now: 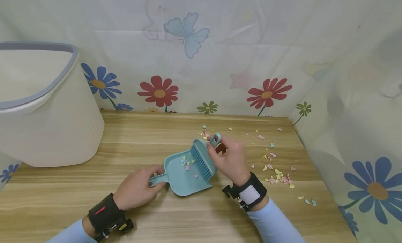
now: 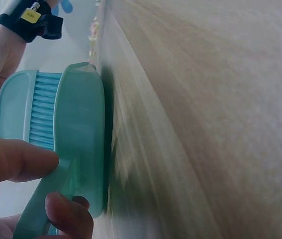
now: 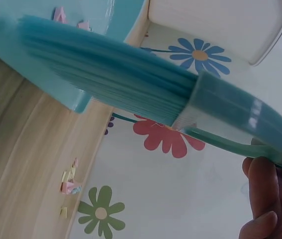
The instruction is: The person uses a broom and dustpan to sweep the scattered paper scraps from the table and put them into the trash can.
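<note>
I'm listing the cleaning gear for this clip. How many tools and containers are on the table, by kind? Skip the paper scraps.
Dustpan: 1, held by the left hand
Hand brush: 1, held by the right hand
Waste bin: 1
Total: 3

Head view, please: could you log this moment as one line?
left hand: holds teal plastic dustpan | right hand: holds teal brush | paper scraps: on table
</note>
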{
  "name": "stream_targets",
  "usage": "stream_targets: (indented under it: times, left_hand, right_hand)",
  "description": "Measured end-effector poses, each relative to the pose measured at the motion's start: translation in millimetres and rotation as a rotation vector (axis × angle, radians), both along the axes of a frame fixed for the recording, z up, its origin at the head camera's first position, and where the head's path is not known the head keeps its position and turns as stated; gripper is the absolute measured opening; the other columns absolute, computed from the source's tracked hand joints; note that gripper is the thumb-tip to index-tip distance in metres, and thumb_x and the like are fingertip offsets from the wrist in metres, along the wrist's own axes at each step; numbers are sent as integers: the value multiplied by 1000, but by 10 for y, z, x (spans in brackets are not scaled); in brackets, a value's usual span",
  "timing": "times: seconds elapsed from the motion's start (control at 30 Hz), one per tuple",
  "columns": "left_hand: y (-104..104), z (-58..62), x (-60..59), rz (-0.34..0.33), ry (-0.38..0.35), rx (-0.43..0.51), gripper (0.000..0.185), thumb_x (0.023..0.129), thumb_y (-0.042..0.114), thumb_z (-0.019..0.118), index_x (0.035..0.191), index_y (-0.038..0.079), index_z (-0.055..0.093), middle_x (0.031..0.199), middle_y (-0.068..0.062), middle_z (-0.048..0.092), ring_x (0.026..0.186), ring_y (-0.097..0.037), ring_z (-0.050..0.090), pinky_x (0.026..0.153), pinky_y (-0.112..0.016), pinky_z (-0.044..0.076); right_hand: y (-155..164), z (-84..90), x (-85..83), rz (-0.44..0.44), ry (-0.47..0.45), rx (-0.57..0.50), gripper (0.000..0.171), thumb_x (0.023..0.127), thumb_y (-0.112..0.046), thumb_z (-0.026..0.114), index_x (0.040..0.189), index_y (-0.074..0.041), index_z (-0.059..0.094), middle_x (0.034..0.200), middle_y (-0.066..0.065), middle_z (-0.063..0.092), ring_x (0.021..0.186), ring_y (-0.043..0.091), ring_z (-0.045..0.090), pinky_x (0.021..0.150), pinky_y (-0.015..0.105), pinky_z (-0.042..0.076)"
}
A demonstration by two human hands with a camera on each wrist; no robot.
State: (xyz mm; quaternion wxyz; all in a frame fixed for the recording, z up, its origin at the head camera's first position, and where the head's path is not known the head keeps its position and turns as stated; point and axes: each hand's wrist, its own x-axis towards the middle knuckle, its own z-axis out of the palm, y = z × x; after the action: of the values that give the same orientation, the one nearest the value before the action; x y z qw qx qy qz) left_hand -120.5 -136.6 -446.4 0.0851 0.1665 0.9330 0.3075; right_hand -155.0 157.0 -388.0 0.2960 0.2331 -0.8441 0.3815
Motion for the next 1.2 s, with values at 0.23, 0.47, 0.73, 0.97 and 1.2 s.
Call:
stream_targets:
  times: [0.23, 0.47, 0.73, 0.97, 1.2]
  left_hand:
    - [4, 10, 5, 3, 0, 1, 17, 92, 34, 77, 105, 27, 69, 68, 10, 47, 58, -6, 43, 52, -24, 31]
    - [1, 14, 5, 3, -3, -2, 16, 93, 35, 77, 104, 28, 68, 66, 9, 45, 57, -6, 41, 52, -23, 30]
    - [0, 12, 2, -3, 0, -6, 16, 93, 35, 77, 104, 28, 68, 66, 10, 43, 56, -5, 40, 52, -23, 29]
    - [2, -5, -9, -12, 3, 3, 16, 93, 35, 76, 104, 27, 68, 67, 11, 44, 57, -5, 41, 53, -23, 30]
    - [2, -7, -10, -12, -8, 25, 17, 95, 34, 75, 108, 26, 68, 69, 10, 44, 58, -5, 41, 53, -23, 30]
  right_hand:
    - [68, 30, -37, -36, 6, 42, 10, 87, -4, 77, 98, -2, 76, 77, 7, 75, 52, 10, 61, 51, 20, 48]
    - [77, -23, -67, -70, 31, 166, 8, 88, -5, 77, 95, -4, 73, 85, 10, 76, 59, 14, 67, 53, 28, 55]
    - [15, -43, -29, -42, 46, 256, 4, 89, -6, 75, 89, -7, 71, 80, 4, 73, 60, 13, 66, 55, 26, 53]
    - [10, 33, 11, 62, -23, 78, 6, 88, -2, 76, 94, -4, 74, 80, 6, 74, 59, 12, 62, 51, 29, 52]
    - [61, 65, 10, 23, 11, 76, 11, 88, -3, 78, 98, -3, 75, 82, 7, 75, 58, 9, 62, 52, 24, 50]
